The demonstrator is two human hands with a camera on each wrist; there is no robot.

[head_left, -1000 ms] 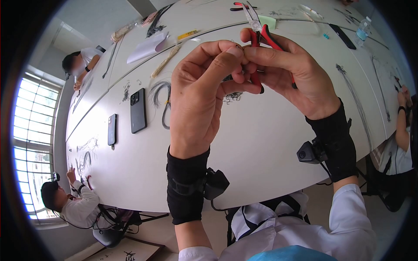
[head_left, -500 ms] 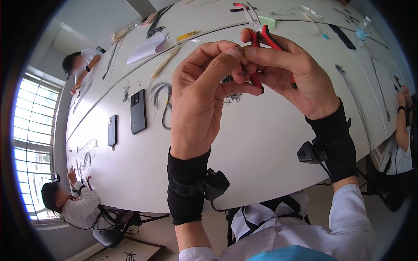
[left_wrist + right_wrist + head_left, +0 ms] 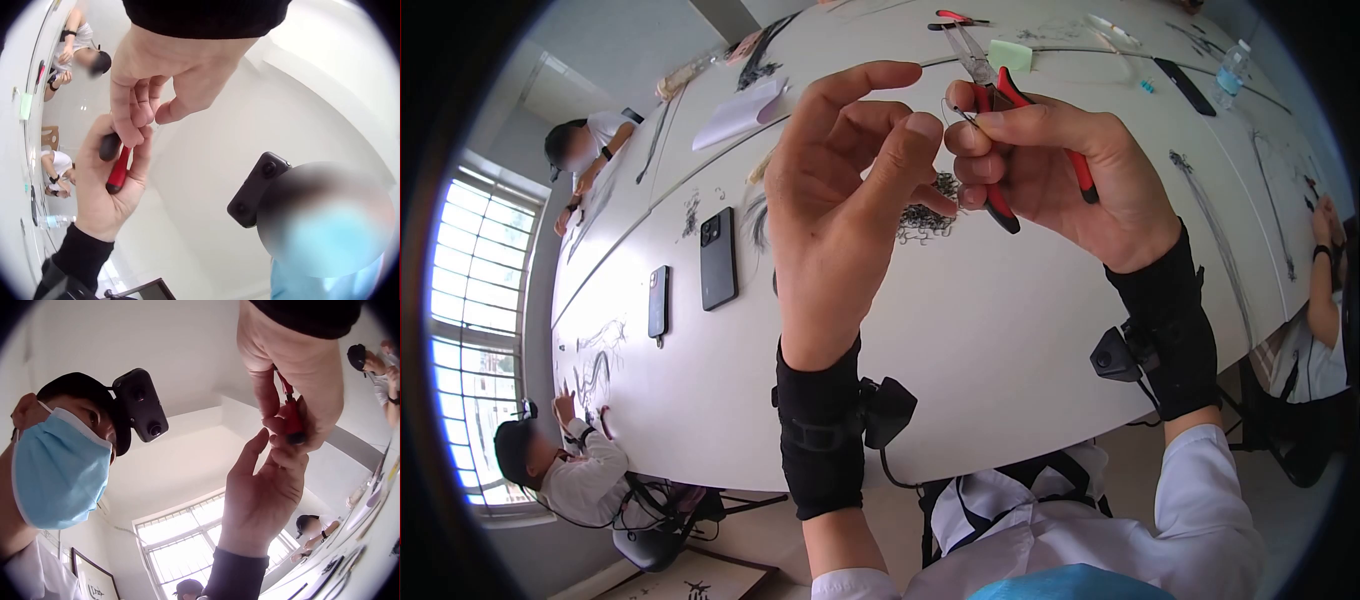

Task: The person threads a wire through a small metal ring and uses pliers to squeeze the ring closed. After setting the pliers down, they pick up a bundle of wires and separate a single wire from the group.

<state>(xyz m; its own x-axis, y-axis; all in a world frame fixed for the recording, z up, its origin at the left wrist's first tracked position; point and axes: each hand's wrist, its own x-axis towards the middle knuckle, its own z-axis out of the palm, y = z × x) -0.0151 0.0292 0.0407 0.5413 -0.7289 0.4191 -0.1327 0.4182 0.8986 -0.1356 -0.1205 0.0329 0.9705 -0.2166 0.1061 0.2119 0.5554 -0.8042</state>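
Note:
In the head view the left hand [image 3: 825, 220] is raised with thumb and fingers parted, nothing visible between them. Beside it, the right hand [image 3: 1100, 150] holds red-and-black pliers [image 3: 1085, 176] in its palm, nose pointing away, and pinches a thin dark wire piece [image 3: 963, 115] between thumb and index finger. Behind the fingers lies a pile of small dark wire hooks [image 3: 927, 218] on the table. The left wrist view has the pliers' handles [image 3: 119, 170] in the right hand [image 3: 100, 203], close to the left fingertips. Both hands also appear near each other in the right wrist view.
On the white table [image 3: 960, 370] two phones [image 3: 719, 258] lie at the left, with paper [image 3: 738, 112] farther back. Another pair of pliers [image 3: 960, 18], a green note [image 3: 1010, 54], a dark phone [image 3: 1186, 85] and a bottle [image 3: 1232, 72] are beyond. Other people sit around the table.
The left hand has moved away leftward from the right fingers and spread its fingers. The right hand has shifted slightly, and the wire piece and hook pile are now more exposed.

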